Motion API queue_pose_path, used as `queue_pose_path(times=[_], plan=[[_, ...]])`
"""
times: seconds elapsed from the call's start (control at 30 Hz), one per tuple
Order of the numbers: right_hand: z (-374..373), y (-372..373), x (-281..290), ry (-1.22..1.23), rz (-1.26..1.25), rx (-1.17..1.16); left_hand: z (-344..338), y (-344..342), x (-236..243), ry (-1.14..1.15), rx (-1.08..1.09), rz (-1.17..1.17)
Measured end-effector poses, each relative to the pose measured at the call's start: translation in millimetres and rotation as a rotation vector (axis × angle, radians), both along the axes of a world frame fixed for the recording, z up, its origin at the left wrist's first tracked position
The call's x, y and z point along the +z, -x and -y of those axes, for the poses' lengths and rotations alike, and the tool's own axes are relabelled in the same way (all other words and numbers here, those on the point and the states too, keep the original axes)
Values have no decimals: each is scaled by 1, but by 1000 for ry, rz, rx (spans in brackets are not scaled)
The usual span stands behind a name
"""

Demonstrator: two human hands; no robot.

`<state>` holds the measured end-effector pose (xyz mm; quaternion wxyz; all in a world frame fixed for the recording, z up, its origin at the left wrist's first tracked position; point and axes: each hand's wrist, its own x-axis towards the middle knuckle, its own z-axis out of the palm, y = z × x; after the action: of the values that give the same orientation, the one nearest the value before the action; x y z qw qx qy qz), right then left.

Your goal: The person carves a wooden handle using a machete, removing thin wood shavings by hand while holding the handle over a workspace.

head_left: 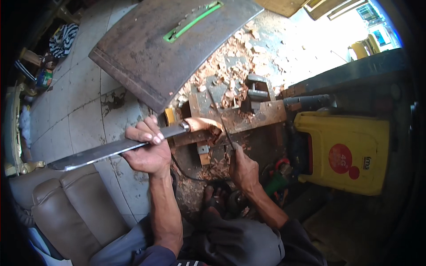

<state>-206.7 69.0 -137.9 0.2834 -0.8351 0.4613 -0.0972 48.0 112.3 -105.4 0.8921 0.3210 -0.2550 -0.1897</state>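
My left hand (148, 150) is closed around the blade of a long machete (97, 151). The broad grey blade points to the left, and its bright edge faces me. At its right end is a reddish carved wooden handle (199, 123) with a metal collar where it meets the blade. My right hand (244, 170) grips the lower end of a thin dark file (225, 128). The file rises up and left from my fist, crossing the curved end of the handle. Whether it touches the wood I cannot tell.
Beyond the hands stands a low wooden bench (262, 117) with a metal clamp (257, 93) on it. Wood shavings (230, 66) cover the ground. A table saw top (146, 48) with a toothed blade lies far left. Yellow plastic container (372, 150) and green power tool (276, 184) sit right.
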Motion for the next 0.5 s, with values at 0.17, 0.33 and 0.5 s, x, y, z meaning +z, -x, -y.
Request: queue_pose_path(times=[0.17, 0.33, 0.5], plan=[[-6, 10, -17, 107, 9, -15, 0, 0, -2, 14, -22, -71], [0, -1, -2, 82, 36, 2, 6, -4, -1, 36, -9, -77], [0, 15, -36, 57, -82, -34, 7, 0, -3, 24, -48, -101]])
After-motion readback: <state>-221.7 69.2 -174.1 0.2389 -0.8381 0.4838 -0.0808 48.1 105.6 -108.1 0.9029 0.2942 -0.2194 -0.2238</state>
